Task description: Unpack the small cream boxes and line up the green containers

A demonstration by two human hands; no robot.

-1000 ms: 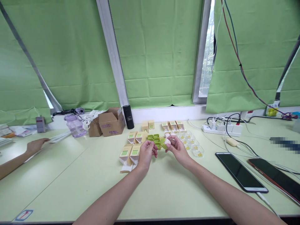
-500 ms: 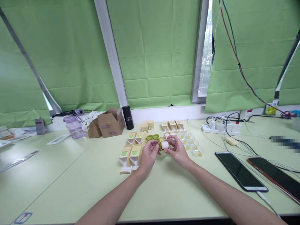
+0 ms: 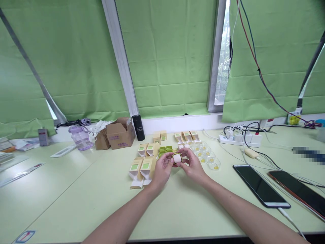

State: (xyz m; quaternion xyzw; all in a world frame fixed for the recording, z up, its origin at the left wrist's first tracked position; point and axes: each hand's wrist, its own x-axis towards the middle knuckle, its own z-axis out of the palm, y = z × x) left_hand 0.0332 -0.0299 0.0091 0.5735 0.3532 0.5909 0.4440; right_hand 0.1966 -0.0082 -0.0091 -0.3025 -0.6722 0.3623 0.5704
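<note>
Between my two hands is a small yellow-green case with a pale pink, rounded block [image 3: 177,158] framed inside its rim. My left hand [image 3: 164,168] grips the case from the left, thumb on the near side. From the right, my right hand [image 3: 191,164] pinches it with thumb and fingers. Just behind my left fingers are several small green cases [image 3: 166,148]. Pale pink pieces [image 3: 183,146] lie behind the case, partly hidden by my right fingers. Several clear plastic trays [image 3: 208,153] with yellow bits inside sit right of my right hand.
Open small cartons [image 3: 146,166] stand left of my hands, with more cartons [image 3: 186,136] at the back. A cardboard box [image 3: 120,135], black flask [image 3: 138,127] and purple bottle [image 3: 80,137] are back left. Phones [image 3: 261,185], cables and a power strip [image 3: 240,139] occupy the right.
The pale pink block, held by my right hand against the green case, now sits framed by it. Both hands have closed in around the case, which now faces me.
</note>
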